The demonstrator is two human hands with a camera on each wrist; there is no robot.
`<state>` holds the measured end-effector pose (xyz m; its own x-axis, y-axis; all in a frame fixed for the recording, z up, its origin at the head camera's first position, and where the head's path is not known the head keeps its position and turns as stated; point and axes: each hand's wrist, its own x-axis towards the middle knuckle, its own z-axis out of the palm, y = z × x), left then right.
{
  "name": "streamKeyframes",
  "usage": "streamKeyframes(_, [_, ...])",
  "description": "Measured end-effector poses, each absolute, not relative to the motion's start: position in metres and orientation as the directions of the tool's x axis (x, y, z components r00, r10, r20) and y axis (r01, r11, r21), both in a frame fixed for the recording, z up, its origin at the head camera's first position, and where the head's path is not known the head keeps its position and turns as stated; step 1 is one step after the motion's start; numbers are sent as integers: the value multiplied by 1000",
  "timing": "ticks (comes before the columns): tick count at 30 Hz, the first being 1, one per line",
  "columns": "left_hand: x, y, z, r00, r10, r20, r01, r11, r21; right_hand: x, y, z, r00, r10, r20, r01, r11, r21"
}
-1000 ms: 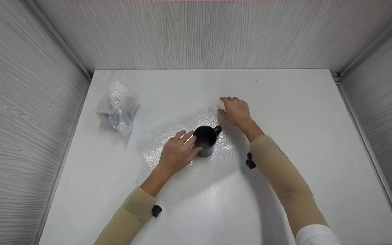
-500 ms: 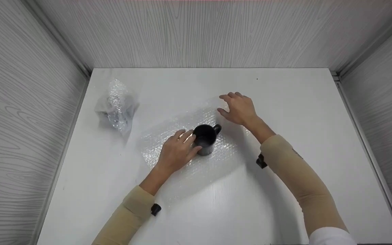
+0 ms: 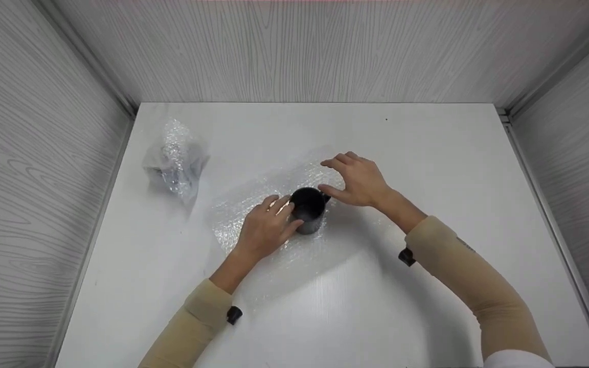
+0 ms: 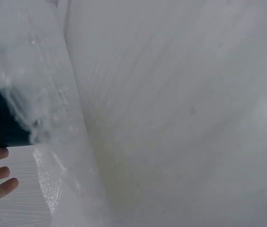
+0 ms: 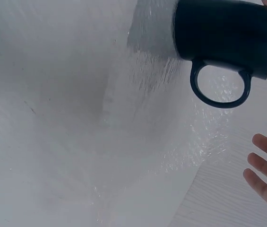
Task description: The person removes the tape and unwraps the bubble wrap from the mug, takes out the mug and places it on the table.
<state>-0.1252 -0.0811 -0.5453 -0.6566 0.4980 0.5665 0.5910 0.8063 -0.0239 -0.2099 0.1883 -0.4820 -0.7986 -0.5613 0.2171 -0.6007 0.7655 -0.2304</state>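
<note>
A black mug (image 3: 311, 221) stands upright on a sheet of bubble wrap (image 3: 230, 225) in the head view. My left hand (image 3: 263, 229) holds the mug from its left side, thumb at the front and fingertips at the rim. My right hand (image 3: 360, 181) hovers at the mug's right with spread fingers, its thumb overlapping the handle in the head view. From the right wrist, the mug's handle (image 5: 220, 105) shows whole, apart from the right fingers (image 5: 265, 165). In the left wrist view, the bubble wrap (image 4: 53, 104) partly covers the mug (image 4: 11, 127).
A crumpled bubble-wrap bundle (image 3: 177, 163) sits at the back left of the white table (image 3: 427, 138). Grey wood-grain panels (image 3: 294, 51) enclose the table at the back and both sides. A small black device (image 3: 407, 256) is strapped at the right wrist.
My right hand first shifted slightly right from the wrap's far corner, then came toward me to the mug's handle. The left hand and mug stay put.
</note>
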Motion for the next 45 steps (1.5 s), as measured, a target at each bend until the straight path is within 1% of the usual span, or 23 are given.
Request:
streamKeyframes(10, [-125, -80, -544, -657, 491, 572, 591, 807, -14, -189, 192, -476, -731, -661, 171, -681, 688, -249])
streamKeyframes(18, [-127, -80, -544, -660, 493, 567, 590, 807, -15, -184, 187, -478, -681, -716, 152, -731, 656, -186])
streamKeyframes(21, [-127, -79, -544, -661, 496, 563, 591, 807, -16, -183, 185, -482, -668, -729, 149, -745, 651, -146])
streamKeyframes(31, [-125, -80, -544, -677, 500, 540, 581, 813, -25, -182, 175, -495, -601, -779, 177, -787, 616, 38])
streamKeyframes(35, [-125, -80, -544, -676, 504, 537, 583, 812, -28, -182, 171, -498, -590, -787, 180, -792, 607, 63])
streamKeyframes(41, [-123, -82, -544, -675, 506, 538, 582, 813, -34, -183, 163, -501, -585, -793, 169, -797, 601, 60])
streamKeyframes(45, [-124, -82, -545, -673, 503, 542, 584, 811, -29, -184, 157, -502, -582, -801, 138, -800, 595, 80])
